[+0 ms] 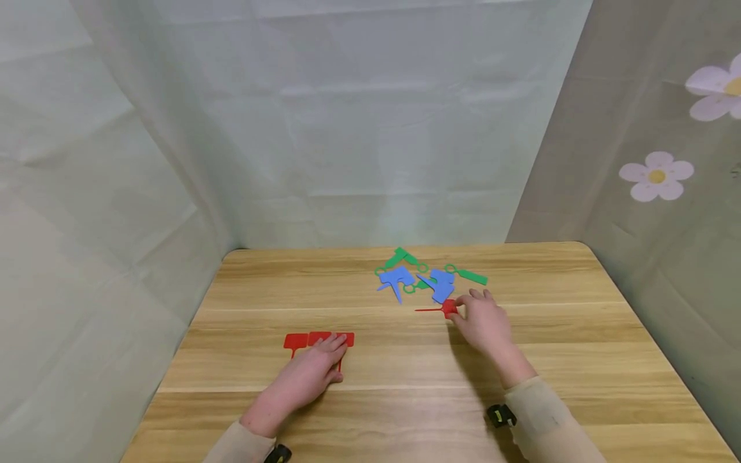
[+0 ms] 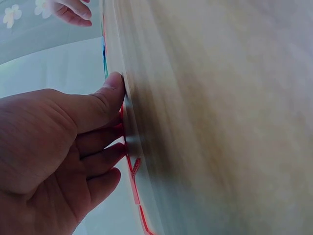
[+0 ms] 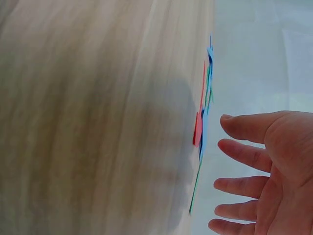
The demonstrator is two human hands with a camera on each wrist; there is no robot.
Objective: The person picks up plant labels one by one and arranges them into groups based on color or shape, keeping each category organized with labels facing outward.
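Note:
In the head view my left hand (image 1: 307, 373) rests over a row of red T-shaped plastic tags (image 1: 296, 341) at the left. Its fingertips touch the tags, and the palm covers part of their stems. Further right, my right hand (image 1: 486, 321) hovers low beside another red tag (image 1: 449, 309), its thumb and fingertips overlapping that tag's edge. From the right wrist view, the fingers of this hand (image 3: 249, 171) are spread, with a gap to the red tag (image 3: 197, 128). Blue T-shaped tags (image 1: 442, 286) lie just behind it.
Green ring-ended tags (image 1: 473, 277) lie near the far edge of the wooden table (image 1: 405, 411), some under the blue ones (image 1: 397, 276). Pale cloth walls (image 1: 382, 128) stand behind and at both sides, with printed flowers on the right.

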